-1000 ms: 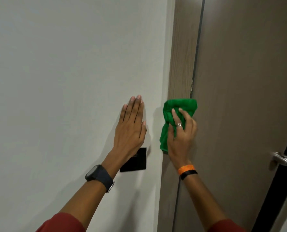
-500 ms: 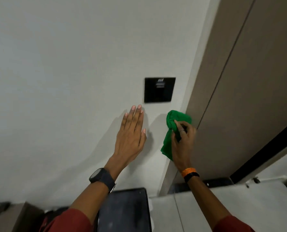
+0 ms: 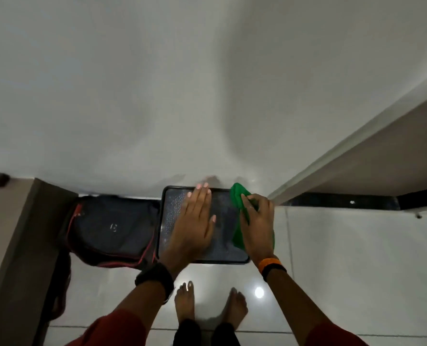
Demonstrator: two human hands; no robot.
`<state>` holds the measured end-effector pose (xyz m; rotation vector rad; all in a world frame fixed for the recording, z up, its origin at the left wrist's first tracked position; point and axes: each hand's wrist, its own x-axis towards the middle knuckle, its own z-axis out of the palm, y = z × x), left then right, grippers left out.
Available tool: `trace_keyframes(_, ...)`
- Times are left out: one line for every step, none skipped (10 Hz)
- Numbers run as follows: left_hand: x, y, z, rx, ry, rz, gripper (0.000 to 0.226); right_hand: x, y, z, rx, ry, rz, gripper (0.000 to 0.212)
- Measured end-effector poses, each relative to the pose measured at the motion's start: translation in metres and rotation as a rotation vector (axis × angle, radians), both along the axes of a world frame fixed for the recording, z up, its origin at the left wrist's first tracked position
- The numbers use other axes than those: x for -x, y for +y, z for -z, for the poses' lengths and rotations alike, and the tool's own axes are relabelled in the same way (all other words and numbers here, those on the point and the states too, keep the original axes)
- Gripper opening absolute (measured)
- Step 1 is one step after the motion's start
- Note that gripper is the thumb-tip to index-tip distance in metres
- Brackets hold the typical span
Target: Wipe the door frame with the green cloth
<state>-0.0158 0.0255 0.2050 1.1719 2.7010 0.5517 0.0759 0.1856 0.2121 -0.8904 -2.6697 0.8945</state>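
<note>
Only the head view here, looking steeply down along the wall (image 3: 132, 96) to the floor (image 3: 344, 258). The right hand (image 3: 258, 226) has the green cloth (image 3: 237, 196) bunched up, fingers (image 3: 247, 198) clamped around it, low down just left of the door frame (image 3: 332, 156) and near its bottom end. Can't tell if the cloth is actually touching the frame or the wall from this angle. The left hand (image 3: 195, 221) is just left of the cloth, flat and open, fingers straight and close together, holding nothing. It looks pressed to the wall but I can't be sure.

Below both hands, a dark tray (image 3: 167, 221) lies on the floor against the wall, and a black bag (image 3: 112, 228) with red trim sits touching its left side. Black watch (image 3: 155, 277) on the left wrist, orange band (image 3: 269, 262) on the right. Bare feet (image 3: 185, 303) on the glossy tiles, nearer the viewer than the tray.
</note>
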Motion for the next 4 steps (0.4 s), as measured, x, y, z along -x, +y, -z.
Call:
trace_keyframes(-0.009,-0.014,0.102,0.084,-0.031,-0.020,0.065,0.004,-0.010,0.108,-0.081,-0.169,-0.086,0.047)
trace_keyframes(-0.015,-0.025,0.188,0.124,-0.072,0.004,0.067,0.001,-0.023,0.198,-0.091,-0.438,-0.159,0.071)
trace_keyframes(-0.015,-0.029,0.245,0.132,-0.119,0.014,0.068,-0.009,-0.033,0.255,-0.154,-0.388,-0.195,0.073)
trace_keyframes(-0.015,-0.026,0.267,0.130,-0.099,-0.005,0.066,-0.011,-0.036,0.270,-0.251,-0.268,-0.137,0.070)
